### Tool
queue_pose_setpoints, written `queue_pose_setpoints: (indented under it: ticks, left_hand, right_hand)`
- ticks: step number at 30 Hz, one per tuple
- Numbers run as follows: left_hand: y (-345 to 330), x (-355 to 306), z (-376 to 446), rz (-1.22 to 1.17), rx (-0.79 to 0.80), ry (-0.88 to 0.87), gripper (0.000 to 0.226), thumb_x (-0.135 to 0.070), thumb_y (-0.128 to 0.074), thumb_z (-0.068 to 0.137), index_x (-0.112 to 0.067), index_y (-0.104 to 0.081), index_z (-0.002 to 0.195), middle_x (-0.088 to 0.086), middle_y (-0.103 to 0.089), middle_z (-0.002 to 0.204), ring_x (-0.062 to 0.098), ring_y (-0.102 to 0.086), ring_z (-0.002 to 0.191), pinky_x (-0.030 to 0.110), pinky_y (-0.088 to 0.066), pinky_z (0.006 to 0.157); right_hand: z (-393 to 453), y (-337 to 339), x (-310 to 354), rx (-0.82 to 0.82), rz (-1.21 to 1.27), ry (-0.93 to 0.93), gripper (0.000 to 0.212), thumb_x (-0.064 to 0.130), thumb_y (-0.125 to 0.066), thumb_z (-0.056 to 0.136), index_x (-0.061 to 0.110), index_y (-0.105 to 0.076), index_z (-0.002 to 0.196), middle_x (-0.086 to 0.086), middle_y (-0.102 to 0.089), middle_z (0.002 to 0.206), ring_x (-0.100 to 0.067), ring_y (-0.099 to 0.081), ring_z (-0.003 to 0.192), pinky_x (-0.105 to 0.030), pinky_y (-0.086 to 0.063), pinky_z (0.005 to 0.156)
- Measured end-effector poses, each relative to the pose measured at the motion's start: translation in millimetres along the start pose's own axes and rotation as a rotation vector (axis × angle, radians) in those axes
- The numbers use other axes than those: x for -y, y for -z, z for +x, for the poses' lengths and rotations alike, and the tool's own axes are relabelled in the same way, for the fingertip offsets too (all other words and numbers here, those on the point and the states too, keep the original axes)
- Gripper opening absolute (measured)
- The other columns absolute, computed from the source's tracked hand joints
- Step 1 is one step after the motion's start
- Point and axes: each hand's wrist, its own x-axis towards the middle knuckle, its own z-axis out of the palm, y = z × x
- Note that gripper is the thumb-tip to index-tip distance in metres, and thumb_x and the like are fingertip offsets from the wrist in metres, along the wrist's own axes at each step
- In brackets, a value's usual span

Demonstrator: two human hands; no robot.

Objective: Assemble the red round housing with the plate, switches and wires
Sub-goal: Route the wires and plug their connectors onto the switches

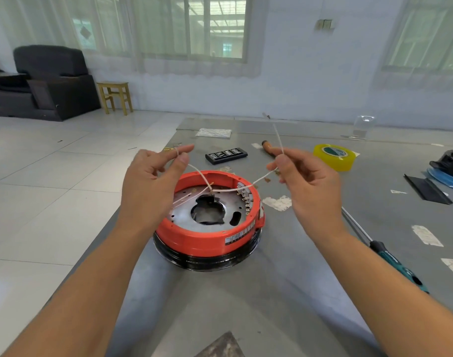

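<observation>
The red round housing (194, 237) stands on a black base in the middle of the grey table. A silver metal plate (184, 215) with a central hole lies inside it. Small brass terminals (246, 199) line the plate's right side. Pale wires (198, 172) rise from a knot over the plate's centre. My left hand (153, 176) pinches one wire end between thumb and forefinger, above the housing's left rim. My right hand (305, 176) pinches another wire, whose free end (277, 130) sticks up past the fingers.
Behind the housing lie a black bit case (226, 155), a brown-handled tool (268, 148) and a yellow tape roll (335, 157). A green-handled screwdriver (390, 261) lies at right, black and blue parts (447, 168) at far right. The table's left edge (153, 163) runs diagonally beside my left arm.
</observation>
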Motion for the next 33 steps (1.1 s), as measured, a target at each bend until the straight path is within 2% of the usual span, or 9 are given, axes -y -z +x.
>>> queue_pose_setpoints:
  ticks: [2,4,8,11,16,22,24,29,33]
  left_hand:
    - [-2,2,4,-0.078,0.052,0.064,0.018,-0.037,-0.070,0.100,-0.052,-0.080,0.103,-0.003,-0.065,0.089,0.001,-0.052,0.069,0.003,-0.044,0.065]
    - [-4,6,8,-0.160,0.119,0.155,0.017,-0.031,-0.074,0.098,-0.044,-0.082,0.105,-0.009,-0.075,0.083,0.001,-0.062,0.067,0.010,-0.050,0.064]
    - [-8,16,13,-0.249,0.320,0.289,0.034,-0.040,-0.076,0.089,-0.035,-0.076,0.123,-0.007,-0.081,0.111,0.007,-0.075,0.098,0.023,-0.055,0.080]
    - [-11,25,21,-0.289,0.304,0.333,0.030,-0.019,-0.066,0.102,-0.024,-0.071,0.131,-0.007,-0.079,0.118,0.008,-0.073,0.096,0.023,-0.055,0.079]
    - [-16,30,32,0.065,0.276,0.236,0.035,-0.001,-0.052,0.107,-0.016,-0.071,0.132,-0.008,-0.077,0.108,-0.007,-0.068,0.068,0.007,-0.051,0.063]
    - [-16,32,41,0.251,0.349,0.104,0.048,-0.005,-0.051,0.108,-0.034,-0.056,0.147,-0.010,-0.072,0.123,0.009,-0.073,0.089,0.011,-0.049,0.072]
    - [-16,36,41,0.307,0.369,0.091,0.049,-0.009,-0.053,0.108,-0.034,-0.047,0.150,-0.015,-0.071,0.125,0.006,-0.071,0.080,0.014,-0.047,0.068]
    - [-17,47,41,0.460,0.361,0.133,0.023,-0.020,-0.055,0.108,-0.022,-0.040,0.125,-0.004,-0.079,0.116,0.024,-0.068,0.083,0.032,-0.046,0.072]
    - [-17,50,36,0.397,0.331,0.111,0.014,-0.022,-0.059,0.107,-0.017,-0.047,0.112,-0.015,-0.079,0.098,-0.004,-0.068,0.084,0.015,-0.043,0.070]
  right_hand:
    - [2,4,-4,-0.043,-0.069,0.070,0.016,0.028,-0.068,0.098,0.026,-0.077,0.110,0.007,-0.078,0.105,-0.015,-0.071,0.108,-0.033,-0.057,0.093]
    - [2,8,-12,-0.049,-0.197,0.156,0.015,0.026,-0.069,0.098,0.029,-0.076,0.110,0.012,-0.076,0.106,-0.015,-0.071,0.103,-0.028,-0.055,0.091]
    - [-6,12,-33,0.044,-0.468,0.197,0.019,0.018,-0.070,0.096,0.021,-0.078,0.114,0.012,-0.073,0.117,-0.003,-0.066,0.113,-0.017,-0.048,0.100]
    - [-16,11,-45,0.127,-0.557,0.201,0.022,0.014,-0.071,0.095,0.018,-0.078,0.115,0.008,-0.071,0.122,0.001,-0.063,0.116,-0.014,-0.045,0.103]
    - [-29,3,-51,0.253,-0.611,0.314,0.026,0.003,-0.073,0.091,0.011,-0.078,0.116,-0.001,-0.070,0.123,-0.013,-0.065,0.116,-0.026,-0.050,0.104]
    - [-38,-6,-44,0.356,-0.631,0.256,0.032,0.025,-0.062,0.098,0.014,-0.073,0.127,0.002,-0.064,0.134,-0.010,-0.056,0.128,-0.021,-0.041,0.110]
    - [-40,-7,-43,0.405,-0.665,0.191,0.038,0.035,-0.056,0.101,0.018,-0.068,0.134,0.005,-0.059,0.141,-0.006,-0.049,0.134,-0.018,-0.035,0.113]
    - [-40,-9,-43,0.445,-0.742,0.173,0.051,0.049,-0.042,0.103,0.022,-0.064,0.139,0.009,-0.056,0.144,-0.006,-0.043,0.137,-0.019,-0.030,0.115]
    - [-41,-11,-42,0.475,-0.847,0.221,0.051,0.056,-0.037,0.102,0.030,-0.068,0.133,0.018,-0.062,0.135,-0.006,-0.044,0.126,-0.020,-0.023,0.105]
